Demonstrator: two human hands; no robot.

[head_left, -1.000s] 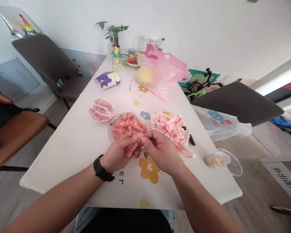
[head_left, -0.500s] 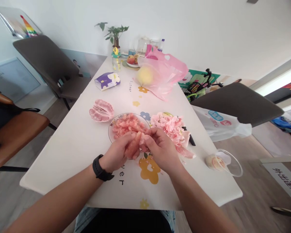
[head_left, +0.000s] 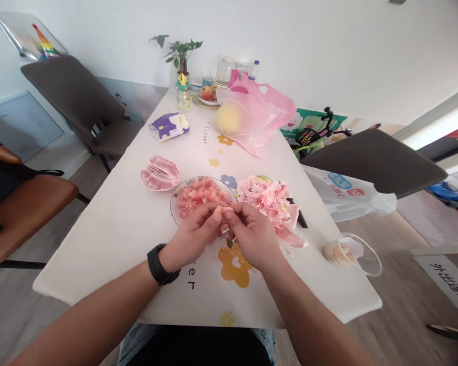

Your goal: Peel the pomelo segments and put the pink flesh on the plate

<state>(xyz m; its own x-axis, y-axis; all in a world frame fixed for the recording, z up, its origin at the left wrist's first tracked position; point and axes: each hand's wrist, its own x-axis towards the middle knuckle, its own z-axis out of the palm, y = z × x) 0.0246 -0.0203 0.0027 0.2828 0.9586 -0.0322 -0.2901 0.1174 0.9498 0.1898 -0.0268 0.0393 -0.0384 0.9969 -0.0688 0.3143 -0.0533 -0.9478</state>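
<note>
Over the near rim of a patterned plate (head_left: pixel 174 209), my left hand (head_left: pixel 193 231) and my right hand (head_left: pixel 254 231) meet. Both are closed on one pinkish pomelo segment (head_left: pixel 223 209), pinched between thumbs and fingers; most of it is hidden behind them. Peeled pomelo flesh (head_left: pixel 203 195) fills the plate in loose chunks. Right of it lies a heap of pale pink pomelo membranes and peel (head_left: pixel 269 203). To the plate's upper left rests a larger peeled pomelo piece (head_left: pixel 160 174), with several segments still joined.
A knife with a black handle (head_left: pixel 302 219) pokes out beside the peel heap. Further back are a purple tissue pack (head_left: pixel 169 126) and a pink plastic bag (head_left: pixel 265 119) around a yellow round fruit (head_left: pixel 228 118). A clear plastic tub (head_left: pixel 353 254) shows at the table's right edge.
Half a second ago the segment's orange-pink flesh showed across my left fingers. Now my left hand has turned inward, the thumbs are closer together, and less of the segment shows.
</note>
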